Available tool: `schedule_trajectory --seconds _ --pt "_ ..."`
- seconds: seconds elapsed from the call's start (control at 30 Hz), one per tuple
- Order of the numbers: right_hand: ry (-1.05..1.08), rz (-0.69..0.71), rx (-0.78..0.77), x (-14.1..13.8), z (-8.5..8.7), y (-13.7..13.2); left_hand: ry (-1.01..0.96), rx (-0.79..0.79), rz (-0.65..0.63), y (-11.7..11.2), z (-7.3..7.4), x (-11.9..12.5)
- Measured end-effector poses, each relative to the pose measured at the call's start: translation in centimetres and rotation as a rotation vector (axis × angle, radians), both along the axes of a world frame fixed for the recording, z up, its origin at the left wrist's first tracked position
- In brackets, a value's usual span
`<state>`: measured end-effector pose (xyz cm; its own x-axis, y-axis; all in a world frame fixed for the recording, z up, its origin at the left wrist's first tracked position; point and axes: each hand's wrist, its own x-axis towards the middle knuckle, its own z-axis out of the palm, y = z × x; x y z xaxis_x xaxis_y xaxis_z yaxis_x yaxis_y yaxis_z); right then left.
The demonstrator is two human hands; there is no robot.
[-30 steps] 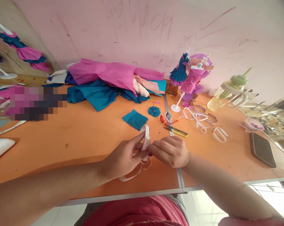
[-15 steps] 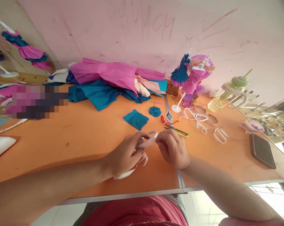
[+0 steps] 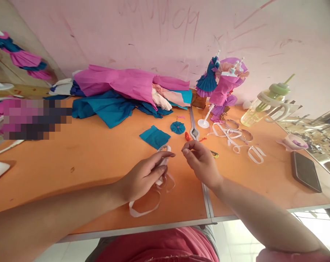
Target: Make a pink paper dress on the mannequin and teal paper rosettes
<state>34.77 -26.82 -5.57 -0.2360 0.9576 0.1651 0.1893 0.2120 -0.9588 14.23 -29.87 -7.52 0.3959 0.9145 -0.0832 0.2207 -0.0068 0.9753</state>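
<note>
My left hand is closed around a roll of white tape, whose rim shows above the fingers. A loose white strip curls below that hand onto the orange table. My right hand is held a little to the right, thumb and forefinger pinched; what lies between them, if anything, is too small to make out. Yellow thread snips are mostly hidden behind it. Beyond the hands lie a folded teal paper square and a gathered teal rosette.
Pink paper and teal paper are heaped by the wall. Small dressed stands rise at the back. White strips, a bottle, a bowl and a phone occupy the right side.
The right hand has come away from the tape roll, leaving a gap between the hands. The roll has tilted more upright in my left hand, and the loose strip hangs wider.
</note>
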Motion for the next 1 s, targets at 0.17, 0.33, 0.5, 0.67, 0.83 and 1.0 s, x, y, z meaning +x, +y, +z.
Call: schedule_trajectory --seconds 0.17,0.33,0.5,0.67,0.83,1.0 --pt "-0.172 0.154 -0.047 3.8 1.9 2.4 -0.015 -0.014 0.089 0.1 0.5 -0.5" --pt "-0.835 -0.016 0.17 8.8 2.5 5.5 -0.16 -0.102 0.046 0.4 0.1 -1.1" --pt "-1.253 0.09 0.105 9.4 0.3 6.8 -0.209 -0.142 0.043 0.4 0.1 -1.2" --pt "-1.171 0.127 0.038 9.0 1.6 5.9 -0.293 -0.184 0.045 0.4 -0.1 -1.1" --pt "-0.548 0.51 -0.217 6.6 4.1 2.4 -0.298 -0.203 0.018 0.1 0.0 -1.1" --pt "-0.521 0.425 -0.135 2.8 2.1 0.3 -0.222 -0.155 -0.037 -0.1 0.5 -1.2"
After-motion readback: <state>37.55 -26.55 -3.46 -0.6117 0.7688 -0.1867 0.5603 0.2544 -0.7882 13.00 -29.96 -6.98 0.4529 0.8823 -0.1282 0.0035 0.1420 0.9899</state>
